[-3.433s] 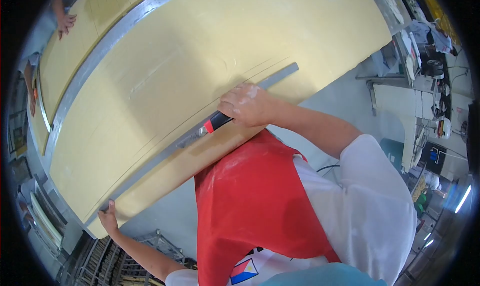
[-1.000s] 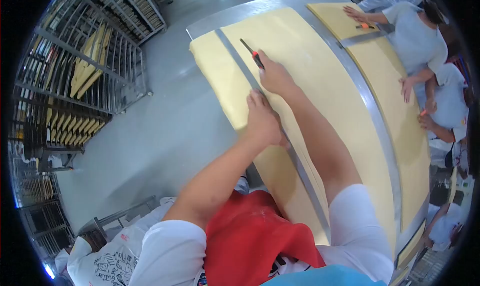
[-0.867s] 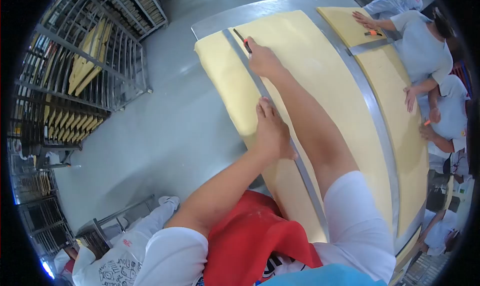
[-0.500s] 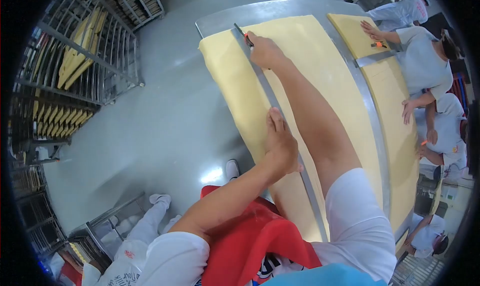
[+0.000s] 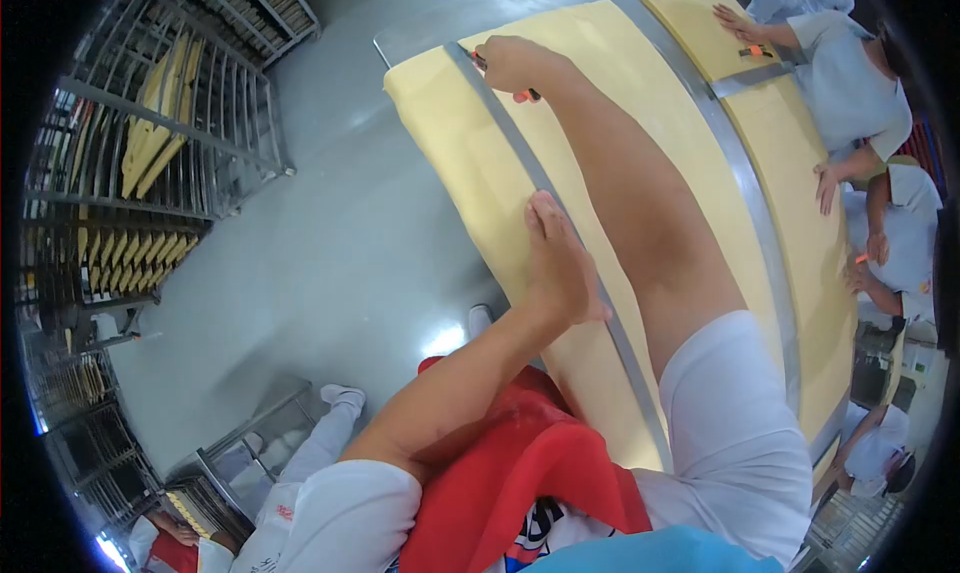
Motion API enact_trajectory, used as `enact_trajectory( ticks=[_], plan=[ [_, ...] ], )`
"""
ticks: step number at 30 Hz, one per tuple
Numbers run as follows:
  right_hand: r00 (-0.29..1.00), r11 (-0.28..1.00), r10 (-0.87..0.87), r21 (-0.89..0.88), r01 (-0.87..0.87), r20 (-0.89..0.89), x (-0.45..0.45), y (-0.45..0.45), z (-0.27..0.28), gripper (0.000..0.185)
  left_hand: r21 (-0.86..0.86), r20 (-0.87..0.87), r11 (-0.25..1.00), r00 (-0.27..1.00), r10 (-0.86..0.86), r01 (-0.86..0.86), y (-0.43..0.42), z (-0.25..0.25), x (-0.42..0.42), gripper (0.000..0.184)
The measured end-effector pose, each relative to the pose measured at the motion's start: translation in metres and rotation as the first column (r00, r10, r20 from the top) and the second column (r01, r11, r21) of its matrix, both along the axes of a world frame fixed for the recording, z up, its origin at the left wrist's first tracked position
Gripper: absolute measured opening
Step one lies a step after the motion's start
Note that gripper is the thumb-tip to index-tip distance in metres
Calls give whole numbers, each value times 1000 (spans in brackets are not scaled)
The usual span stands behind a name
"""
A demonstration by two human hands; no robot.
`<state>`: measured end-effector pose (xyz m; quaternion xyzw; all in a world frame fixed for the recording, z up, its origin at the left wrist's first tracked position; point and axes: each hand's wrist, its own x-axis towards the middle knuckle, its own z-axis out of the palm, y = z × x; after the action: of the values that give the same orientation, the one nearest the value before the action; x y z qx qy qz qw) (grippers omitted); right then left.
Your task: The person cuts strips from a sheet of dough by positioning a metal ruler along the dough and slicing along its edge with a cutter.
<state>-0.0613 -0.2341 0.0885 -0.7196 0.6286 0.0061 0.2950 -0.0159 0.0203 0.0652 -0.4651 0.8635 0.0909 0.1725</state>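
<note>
Holding a knife [image 5: 527, 96] in the right hand [image 5: 515, 63], by the top of a ruler [image 5: 513, 133] slanting toward the lower right; pressing it with the flat left hand [image 5: 565, 273].

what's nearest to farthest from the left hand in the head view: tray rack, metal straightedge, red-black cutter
1. Metal straightedge: under the left hand
2. Red-black cutter: in the right hand, ahead
3. Tray rack: off left, across the floor
</note>
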Motion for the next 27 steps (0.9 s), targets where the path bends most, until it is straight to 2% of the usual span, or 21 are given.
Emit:
enact_trajectory(
  ticks=[4,8,11,13,15,16,17,19,20,22,23,25,26,27],
  plan=[
    [999,998,25,62,-23,-25,-14,31,8,31,-1,20,1000,1000,-20,20,2,2,-1,132],
    [1000,1000,15,22,-16,26,-34,82,12,31,-51,12,999,1000,-8,9,8,3,-4,134],
    [999,996,16,82,-19,40,-51,128,14,33,-68,52,998,999,1,3,11,0,-9,135],
    [998,991,50,122,-46,-32,-64,164,16,33,-81,87,997,996,8,-1,12,-3,-12,136],
    [999,995,23,94,-25,25,-79,203,12,34,-56,-46,997,998,41,-44,12,-5,-9,129],
    [998,997,11,69,-16,68,-87,223,9,34,-242,-329,968,944,-24,-60,14,-30,0,115],
    [996,998,-16,70,10,87,-94,241,7,34,-242,-311,970,949,-49,-29,13,-30,0,115],
    [996,989,90,117,-92,19,-107,278,7,35,-157,-182,988,983,-25,-4,9,-30,-5,115],
    [997,991,66,116,-69,29,-114,298,9,35,-157,-172,987,984,-49,22,2,-32,-9,115],
    [998,990,54,130,-56,14,-125,342,20,38,-107,98,994,995,7,4,-5,-38,-13,140],
    [999,990,38,136,-41,23,-130,363,9,38,-101,108,995,994,-10,21,-2,-38,-12,140],
    [1000,1000,4,0,-4,-15,-145,402,-17,40,-63,108,997,993,49,-43,2,-26,-18,144],
    [1000,1000,-16,5,16,-10,-154,423,-24,40,-71,105,996,993,53,-45,1,-28,-18,146],
    [999,999,-32,-5,32,4,-159,445,-22,30,-64,110,998,993,33,-26,0,-30,-17,146]
  ],
)
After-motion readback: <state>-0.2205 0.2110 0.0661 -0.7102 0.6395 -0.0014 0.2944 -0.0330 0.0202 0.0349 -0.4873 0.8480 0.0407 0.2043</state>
